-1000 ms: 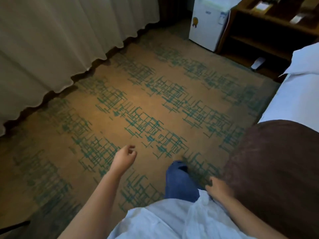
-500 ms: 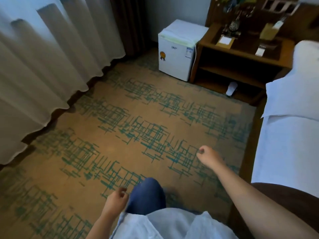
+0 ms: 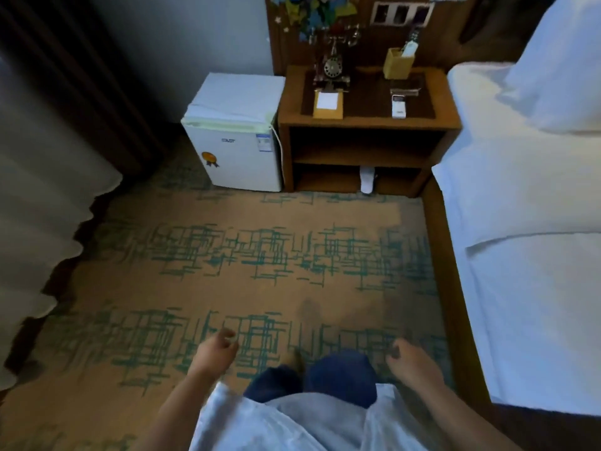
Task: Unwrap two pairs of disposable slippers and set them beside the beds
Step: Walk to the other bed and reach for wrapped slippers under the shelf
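Approach step: left hand (image 3: 216, 349) and right hand (image 3: 411, 362), loosely curled and empty, must next fetch the white slipper packet (image 3: 367, 180) at 12 o'clock in the nightstand (image 3: 369, 123).

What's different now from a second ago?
The view swung from the curtain side toward the nightstand and fridge, now straight ahead. The left hand and right hand swapped swing positions and now hang level. Both remain empty; the white packet still sits on the bottom shelf.

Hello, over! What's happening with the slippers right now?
Left hand and right hand empty, fingers curled. White slipper pack on nightstand's bottom shelf, untouched. Carpet path clear.
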Demonstrator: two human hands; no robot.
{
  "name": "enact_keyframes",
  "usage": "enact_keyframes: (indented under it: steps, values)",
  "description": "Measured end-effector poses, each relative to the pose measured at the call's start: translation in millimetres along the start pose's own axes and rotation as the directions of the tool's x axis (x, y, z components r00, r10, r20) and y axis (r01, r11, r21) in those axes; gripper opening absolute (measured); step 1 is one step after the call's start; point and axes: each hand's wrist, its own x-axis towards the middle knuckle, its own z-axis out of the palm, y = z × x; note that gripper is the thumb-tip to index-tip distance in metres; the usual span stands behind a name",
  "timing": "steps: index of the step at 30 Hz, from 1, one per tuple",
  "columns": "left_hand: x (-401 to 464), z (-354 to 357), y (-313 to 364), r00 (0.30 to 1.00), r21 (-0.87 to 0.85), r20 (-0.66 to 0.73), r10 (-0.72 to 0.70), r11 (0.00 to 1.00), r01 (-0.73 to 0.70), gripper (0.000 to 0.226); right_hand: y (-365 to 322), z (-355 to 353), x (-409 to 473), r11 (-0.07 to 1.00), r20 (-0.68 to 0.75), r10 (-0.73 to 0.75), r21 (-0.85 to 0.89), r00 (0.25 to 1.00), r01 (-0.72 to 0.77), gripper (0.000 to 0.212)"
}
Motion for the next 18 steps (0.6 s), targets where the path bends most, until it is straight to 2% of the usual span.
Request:
enact_keyframes:
  steps: [3, 8, 10, 13, 18]
  values:
    - [56, -29, 86, 0.991, 0.07, 0.049, 0.126, 0.989, -0.13, 0.033, 1, -23, 18, 0.99, 0.034, 0.093, 0.098, 0.995, -0.096, 0.03]
    - [131, -38, 218, 0.97, 0.089, 0.051, 0.238, 0.966, -0.241, 0.036, 6, -69, 78, 0.963, 0.054, 0.187, 0.189, 0.981, -0.194, 0.034]
    - [157, -30, 261, 0.968, 0.076, 0.077, 0.24, 0.966, -0.245, 0.036, 4, -101, 113, 0.964, 0.029, 0.177, 0.198, 0.984, -0.179, 0.035]
    - [198, -10, 316, 0.965, 0.058, 0.103, 0.243, 0.967, -0.249, 0.035, -4, -163, 178, 0.982, 0.066, 0.093, 0.161, 0.993, -0.103, 0.035]
    - [264, 31, 398, 0.981, 0.034, 0.104, 0.165, 0.985, -0.169, 0.035, -18, -279, 300, 0.999, -0.028, 0.03, 0.024, 0.999, -0.029, 0.036]
